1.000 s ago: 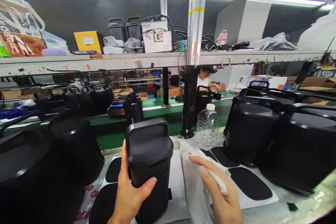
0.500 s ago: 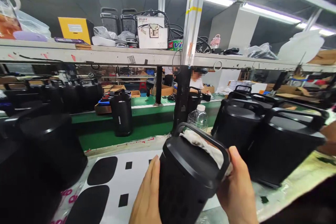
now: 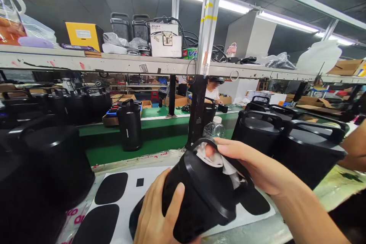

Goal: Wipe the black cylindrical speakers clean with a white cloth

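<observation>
A black portable speaker (image 3: 206,194) with a loop handle is tilted in front of me over the bench. My left hand (image 3: 156,209) wraps round its body from the left, fingers spread along the side. Fingers of my right hand (image 3: 254,162) are closed on a white cloth (image 3: 210,158), which is bunched under the handle against the speaker's top end. Part of the cloth is hidden by the handle. Below lies a white sheet (image 3: 131,198) bearing black rounded pads (image 3: 111,188) and small black squares.
Several black speakers stand at left (image 3: 54,160) and right (image 3: 311,152). A clear bottle (image 3: 214,127) is behind my hands, beside a dark post (image 3: 196,118). A single speaker (image 3: 129,126) stands near the green conveyor (image 3: 160,133). Overhead runs a loaded shelf (image 3: 122,61). Another person's arm (image 3: 356,146) shows at right.
My right hand has gone from the speaker's right side up to the handle, with the cloth in its fingers. The speaker leans over more, and my left hand has shifted round its body.
</observation>
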Action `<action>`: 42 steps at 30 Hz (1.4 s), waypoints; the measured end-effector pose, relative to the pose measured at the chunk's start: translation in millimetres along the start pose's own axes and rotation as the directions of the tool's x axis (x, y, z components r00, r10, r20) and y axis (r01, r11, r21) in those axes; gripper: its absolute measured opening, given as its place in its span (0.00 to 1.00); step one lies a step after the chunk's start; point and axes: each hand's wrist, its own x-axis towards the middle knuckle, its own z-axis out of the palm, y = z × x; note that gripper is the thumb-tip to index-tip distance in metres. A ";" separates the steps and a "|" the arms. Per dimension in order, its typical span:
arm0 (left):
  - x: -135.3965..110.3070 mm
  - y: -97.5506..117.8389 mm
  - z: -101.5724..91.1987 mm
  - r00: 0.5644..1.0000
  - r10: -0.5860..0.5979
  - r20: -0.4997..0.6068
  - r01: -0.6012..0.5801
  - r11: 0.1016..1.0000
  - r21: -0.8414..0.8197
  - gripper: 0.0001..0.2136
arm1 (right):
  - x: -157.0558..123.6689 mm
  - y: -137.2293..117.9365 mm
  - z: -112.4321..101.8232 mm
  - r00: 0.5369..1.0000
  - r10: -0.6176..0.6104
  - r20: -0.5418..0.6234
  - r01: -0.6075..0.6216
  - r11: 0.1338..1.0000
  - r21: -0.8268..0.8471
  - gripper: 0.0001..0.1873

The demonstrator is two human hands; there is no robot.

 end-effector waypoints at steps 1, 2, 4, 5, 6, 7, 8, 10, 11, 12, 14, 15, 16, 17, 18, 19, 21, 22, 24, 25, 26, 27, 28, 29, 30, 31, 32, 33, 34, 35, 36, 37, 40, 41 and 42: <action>2.4 -6.0 -0.2 0.999 0.037 -0.001 -0.037 0.999 0.013 0.40 | 4.2 -0.8 1.0 0.997 0.070 0.026 -0.072 0.996 0.059 0.16; 4.6 -11.6 -0.8 0.998 0.061 0.004 -0.061 0.998 0.014 0.39 | 8.5 -0.8 2.7 0.987 0.150 0.063 -0.157 0.979 0.132 0.16; 7.2 -21.3 -1.6 0.997 0.079 0.015 -0.080 0.997 0.007 0.37 | 17.5 0.0 8.2 0.966 0.235 0.111 -0.256 0.931 0.258 0.17; 7.3 -25.4 -1.4 0.997 0.077 0.021 -0.077 0.997 0.010 0.37 | 22.2 0.5 11.8 0.960 0.244 0.135 -0.274 0.913 0.303 0.18; 6.5 -29.1 -0.8 0.997 0.070 0.025 -0.070 0.997 0.016 0.37 | 26.7 0.8 15.6 0.955 0.244 0.168 -0.288 0.896 0.338 0.19; 5.1 -32.4 0.2 0.998 0.056 0.026 -0.057 0.998 0.029 0.37 | 31.0 0.7 19.5 0.950 0.240 0.200 -0.299 0.883 0.363 0.20; 3.3 -35.4 1.5 0.999 0.036 0.025 -0.038 0.998 0.046 0.37 | 34.9 0.3 23.3 0.944 0.238 0.227 -0.311 0.872 0.379 0.20; -0.8 -40.8 4.2 1.000 0.003 0.011 -0.004 0.998 0.062 0.39 | 40.6 -1.1 30.3 0.936 0.243 0.253 -0.328 0.862 0.386 0.21; -2.5 -43.2 5.4 1.000 -0.004 -0.005 0.004 0.998 0.057 0.40 | 42.3 -1.9 33.4 0.933 0.252 0.255 -0.336 0.862 0.378 0.21; -3.9 -45.5 6.4 1.000 -0.003 -0.025 0.004 0.999 0.045 0.42 | 43.1 -2.6 36.4 0.932 0.263 0.250 -0.342 0.867 0.363 0.21; -5.8 -49.4 8.0 0.998 0.004 -0.068 -0.003 1.000 0.016 0.45 | 42.9 -3.4 41.8 0.936 0.277 0.216 -0.336 0.887 0.318 0.20; -6.4 -51.0 8.6 0.997 0.002 -0.083 -0.001 1.000 0.007 0.46 | 42.2 -3.5 44.2 0.943 0.271 0.194 -0.319 0.903 0.288 0.20; -6.9 -52.3 9.3 0.996 -0.003 -0.093 0.003 1.000 0.001 0.47 | 41.8 -3.3 46.4 0.951 0.254 0.177 -0.294 0.920 0.257 0.19; -7.3 -53.4 9.9 0.995 -0.006 -0.101 0.006 1.000 -0.004 0.47 | 41.8 -3.2 48.1 0.958 0.231 0.171 -0.267 0.936 0.228 0.18; -7.8 -54.3 10.5 0.994 -0.005 -0.109 0.004 1.000 -0.008 0.47 | 42.6 -3.2 49.2 0.961 0.211 0.177 -0.245 0.948 0.205 0.17; -8.4 -55.0 10.9 0.993 0.000 -0.116 -0.001 1.000 -0.008 0.48 | 44.4 -3.4 49.4 0.963 0.195 0.184 -0.230 0.954 0.193 0.16; -10.4 -56.3 11.0 0.990 0.014 -0.139 -0.013 1.000 0.008 0.48 | 52.0 -5.1 47.0 0.970 0.181 0.164 -0.212 0.958 0.196 0.14; -11.8 -57.1 10.7 0.987 0.018 -0.160 -0.015 1.000 0.023 0.48 | 57.6 -6.4 44.4 0.975 0.187 0.120 -0.209 0.956 0.205 0.14; -15.3 -59.1 9.6 0.975 0.019 -0.219 -0.008 0.999 0.050 0.45 | 72.0 -9.3 38.0 0.980 0.199 0.004 -0.195 0.955 0.222 0.12; -17.1 -60.3 9.1 0.969 0.017 -0.247 -0.003 0.998 0.055 0.42 | 80.5 -10.0 35.3 0.979 0.200 -0.044 -0.185 0.956 0.227 0.11; -18.7 -61.5 8.6 0.964 0.013 -0.265 0.002 0.998 0.056 0.39 | 89.8 -9.7 33.5 0.977 0.200 -0.073 -0.178 0.957 0.229 0.10; -19.9 -62.5 8.4 0.963 0.007 -0.270 0.009 0.998 0.055 0.36 | 99.9 -7.9 33.1 0.979 0.185 -0.089 -0.163 0.963 0.216 0.10; -20.7 -63.4 8.3 0.964 0.000 -0.264 0.016 0.998 0.058 0.33 | 111.0 -4.2 34.4 0.986 0.134 -0.104 -0.116 0.980 0.164 0.11; -21.0 -64.1 8.5 0.968 -0.006 -0.253 0.024 0.998 0.066 0.30 | 123.2 1.6 37.1 0.991 0.051 -0.121 -0.042 0.996 0.079 0.13; -21.0 -64.6 8.9 0.970 -0.013 -0.242 0.032 0.997 0.076 0.28 | 136.7 9.7 41.3 0.989 -0.050 -0.140 0.047 0.999 -0.027 0.16; -20.7 -64.8 9.4 0.972 -0.017 -0.234 0.040 0.995 0.091 0.25 | 151.4 20.0 46.3 0.975 -0.157 -0.156 0.136 0.981 -0.139 0.19; -20.2 -65.0 10.1 0.973 -0.019 -0.230 0.045 0.993 0.106 0.23 | 167.1 32.2 51.8 0.951 -0.261 -0.166 0.218 0.946 -0.242 0.21; -19.7 -65.1 10.8 0.973 -0.019 -0.229 0.047 0.992 0.117 0.22 | 183.3 46.2 57.3 0.926 -0.336 -0.171 0.272 0.910 -0.312 0.22; -19.2 -65.2 11.5 0.973 -0.020 -0.228 0.049 0.991 0.123 0.21 | 199.5 61.6 62.2 0.908 -0.384 -0.170 0.305 0.881 -0.361 0.21; -18.9 -65.4 12.2 0.973 -0.021 -0.228 0.050 0.991 0.124 0.20 | 214.8 77.9 66.4 0.896 -0.414 -0.159 0.326 0.858 -0.396 0.19; -18.7 -65.7 12.8 0.973 -0.024 -0.228 0.052 0.991 0.121 0.19 | 228.7 94.9 69.5 0.890 -0.438 -0.131 0.347 0.833 -0.431 0.17; -18.6 -66.2 13.4 0.973 -0.029 -0.228 0.057 0.992 0.117 0.19 | 240.4 112.2 71.5 0.887 -0.453 -0.095 0.364 0.810 -0.460 0.15; -18.9 -68.2 15.5 0.974 -0.040 -0.223 0.067 0.991 0.116 0.19 | 260.2 162.1 71.2 0.890 -0.455 0.019 0.400 0.761 -0.510 0.12; -19.0 -68.9 16.6 0.975 -0.039 -0.219 0.067 0.990 0.122 0.19 | 262.3 176.5 69.6 0.892 -0.448 0.052 0.408 0.752 -0.518 0.12; -19.1 -69.4 18.0 0.976 -0.038 -0.212 0.066 0.990 0.127 0.19 | 263.0 188.9 67.7 0.894 -0.440 0.082 0.415 0.745 -0.523 0.11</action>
